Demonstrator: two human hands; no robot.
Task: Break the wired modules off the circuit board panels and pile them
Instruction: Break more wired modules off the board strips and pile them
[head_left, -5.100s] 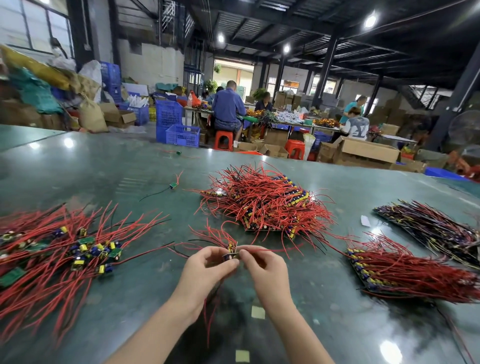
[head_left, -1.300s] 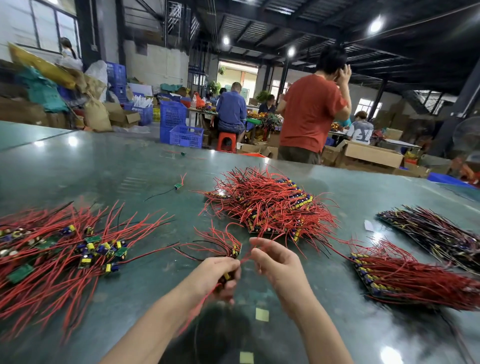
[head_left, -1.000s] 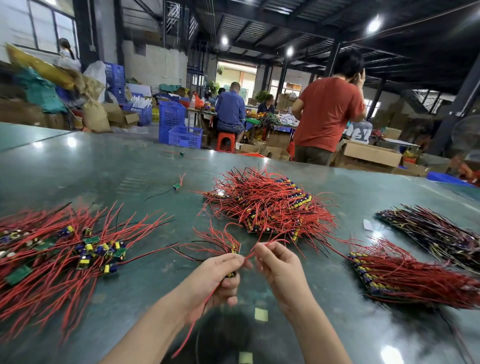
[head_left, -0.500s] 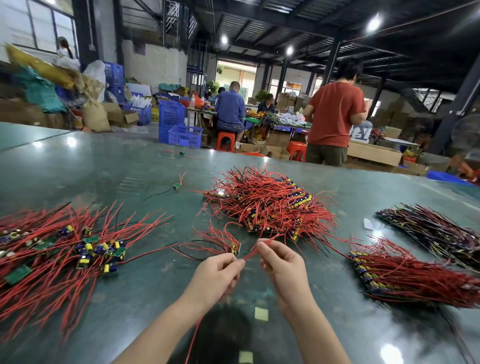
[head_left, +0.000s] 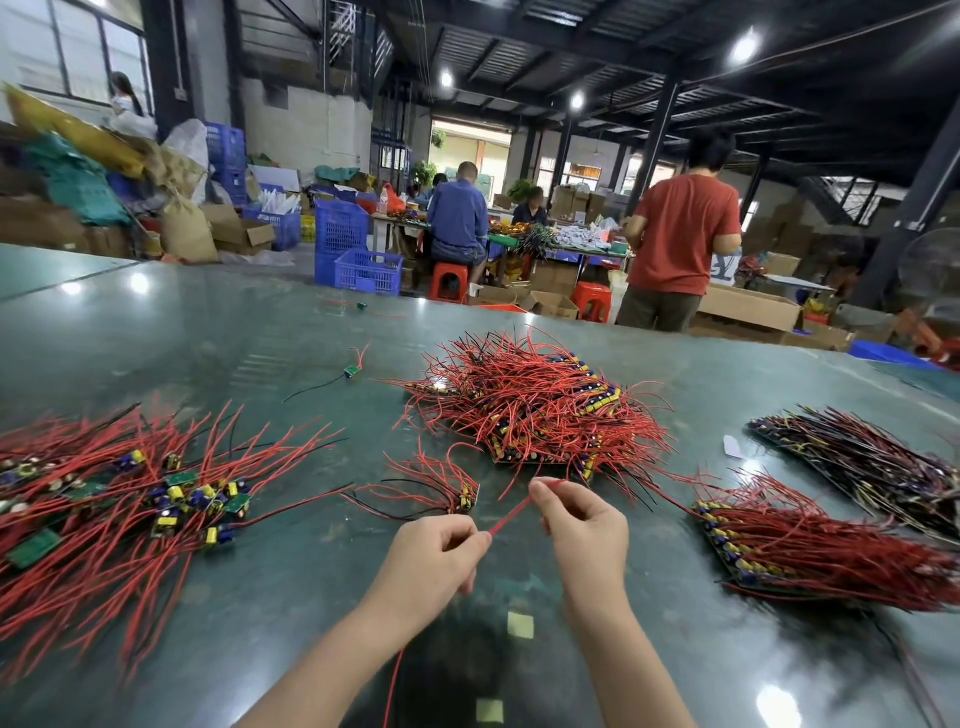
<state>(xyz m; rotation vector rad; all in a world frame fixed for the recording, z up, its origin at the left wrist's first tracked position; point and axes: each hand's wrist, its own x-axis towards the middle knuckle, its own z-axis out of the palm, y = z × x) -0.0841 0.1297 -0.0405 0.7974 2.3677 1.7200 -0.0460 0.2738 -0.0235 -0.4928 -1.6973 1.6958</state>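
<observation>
Behind us a warehouse floor is humming — a person in a red shirt (head_left: 680, 236) is now standing turned away by the cartons. On the green counter (head_left: 156, 332) we are pinching one red wire (head_left: 511, 512) between left hand (head_left: 436, 558) and right hand (head_left: 584, 525), both closed on it — a module freed since a second ago, bound for the loose pile (head_left: 119, 499); panels (head_left: 535, 400) are waiting ahead.

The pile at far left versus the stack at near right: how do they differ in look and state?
The left pile is loose: separate green modules with yellow and blue parts lie scattered, red wires fanning every way. The right stack is tidy: parts sit in a row along one edge, and its red wires run roughly parallel toward the right. The left pile spreads wide and flat; the right stack is compact. Both rest on the green table.
</observation>
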